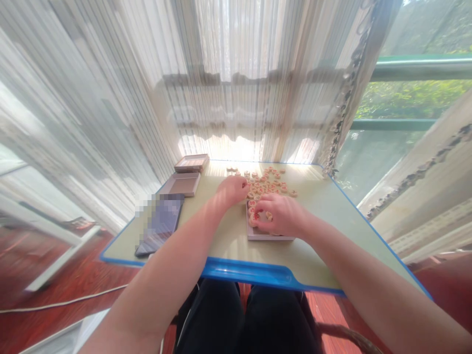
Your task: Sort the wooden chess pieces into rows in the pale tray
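Round wooden Chinese chess pieces (271, 186) with red or dark characters lie scattered on the table beyond my hands. At the near left edge of this spread, my left hand (232, 190) is closed, its fingertips pinched on a piece with a dark mark. An open shallow box (271, 237) sits closer to me, with pieces lined along its left side. Over that box my right hand (282, 215) curls down, thumb and fingers around a red-marked piece (254, 218) at the left wall. The hand covers much of the box's inside.
A dark tablet (161, 225) lies at the table's left side. Behind it are an open shallow tray (181, 184) and another box (191, 162). The pale table (320, 246) has a blue rim (250, 272). Sheer curtains (236, 73) hang at the far edge.
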`<action>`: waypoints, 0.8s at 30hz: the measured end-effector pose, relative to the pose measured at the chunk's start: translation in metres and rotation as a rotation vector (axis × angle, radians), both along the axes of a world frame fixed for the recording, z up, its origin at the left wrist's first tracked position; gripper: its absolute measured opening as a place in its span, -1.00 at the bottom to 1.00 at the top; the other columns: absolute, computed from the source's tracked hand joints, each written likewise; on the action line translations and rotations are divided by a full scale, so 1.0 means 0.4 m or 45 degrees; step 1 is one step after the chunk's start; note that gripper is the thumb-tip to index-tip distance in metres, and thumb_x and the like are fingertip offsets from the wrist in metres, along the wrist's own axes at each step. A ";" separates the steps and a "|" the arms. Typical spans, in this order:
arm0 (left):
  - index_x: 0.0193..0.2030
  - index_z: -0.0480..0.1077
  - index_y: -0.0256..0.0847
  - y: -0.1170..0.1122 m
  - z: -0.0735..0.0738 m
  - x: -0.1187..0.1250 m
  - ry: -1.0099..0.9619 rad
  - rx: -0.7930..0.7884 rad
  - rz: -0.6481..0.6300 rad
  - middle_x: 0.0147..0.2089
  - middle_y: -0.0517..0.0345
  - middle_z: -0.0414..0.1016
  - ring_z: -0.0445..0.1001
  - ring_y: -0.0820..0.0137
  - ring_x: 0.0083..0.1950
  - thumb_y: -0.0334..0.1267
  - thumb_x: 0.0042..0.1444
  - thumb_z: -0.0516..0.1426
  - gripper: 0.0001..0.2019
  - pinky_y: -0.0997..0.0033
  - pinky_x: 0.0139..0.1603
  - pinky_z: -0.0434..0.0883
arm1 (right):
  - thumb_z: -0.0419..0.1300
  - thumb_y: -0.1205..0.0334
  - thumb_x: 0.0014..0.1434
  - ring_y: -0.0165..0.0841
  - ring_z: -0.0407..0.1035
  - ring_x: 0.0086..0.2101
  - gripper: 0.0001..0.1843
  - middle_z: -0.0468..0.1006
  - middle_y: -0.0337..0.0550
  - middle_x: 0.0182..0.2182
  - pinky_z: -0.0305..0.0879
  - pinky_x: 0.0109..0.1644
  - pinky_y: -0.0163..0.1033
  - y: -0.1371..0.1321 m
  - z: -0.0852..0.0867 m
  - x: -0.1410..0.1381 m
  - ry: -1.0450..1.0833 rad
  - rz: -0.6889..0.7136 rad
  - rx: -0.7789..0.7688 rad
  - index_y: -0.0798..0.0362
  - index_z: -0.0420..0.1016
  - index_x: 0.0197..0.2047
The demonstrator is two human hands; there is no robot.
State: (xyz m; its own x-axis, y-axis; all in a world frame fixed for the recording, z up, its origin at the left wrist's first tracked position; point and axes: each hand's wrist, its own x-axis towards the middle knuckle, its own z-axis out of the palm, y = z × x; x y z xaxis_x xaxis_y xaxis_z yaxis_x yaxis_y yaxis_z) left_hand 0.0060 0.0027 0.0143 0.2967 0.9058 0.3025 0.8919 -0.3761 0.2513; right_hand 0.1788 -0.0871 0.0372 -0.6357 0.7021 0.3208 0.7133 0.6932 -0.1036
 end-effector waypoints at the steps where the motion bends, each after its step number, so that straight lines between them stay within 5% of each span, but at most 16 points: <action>1: -0.44 0.47 -0.21 -0.002 0.002 0.000 0.004 0.008 0.016 -0.44 0.12 0.49 0.35 0.39 -0.40 -0.23 -0.01 -0.04 -0.73 0.45 -0.41 0.19 | 0.14 0.09 0.06 -0.34 0.37 -0.31 -0.80 0.52 -0.18 -0.36 0.16 -0.33 -0.31 0.000 -0.003 0.000 -0.010 0.012 -0.003 0.01 0.51 -0.35; 24: -0.40 0.49 -0.20 -0.010 0.015 0.003 0.041 0.020 0.117 -0.36 0.05 0.53 0.42 0.32 -0.31 -0.23 0.06 -0.04 -0.72 0.42 -0.33 0.25 | 0.10 0.11 0.11 -0.40 0.36 -0.37 -0.81 0.52 -0.21 -0.40 0.14 -0.32 -0.34 0.011 -0.030 0.001 -0.003 0.038 -0.107 -0.02 0.49 -0.36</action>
State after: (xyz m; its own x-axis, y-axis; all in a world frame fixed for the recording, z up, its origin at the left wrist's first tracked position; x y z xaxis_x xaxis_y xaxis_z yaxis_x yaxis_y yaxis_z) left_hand 0.0070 -0.0013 0.0203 0.2227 0.9247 0.3088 0.9302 -0.2964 0.2165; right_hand 0.1794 -0.0827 0.0253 -0.6574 0.7073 0.2598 0.6929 0.7029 -0.1605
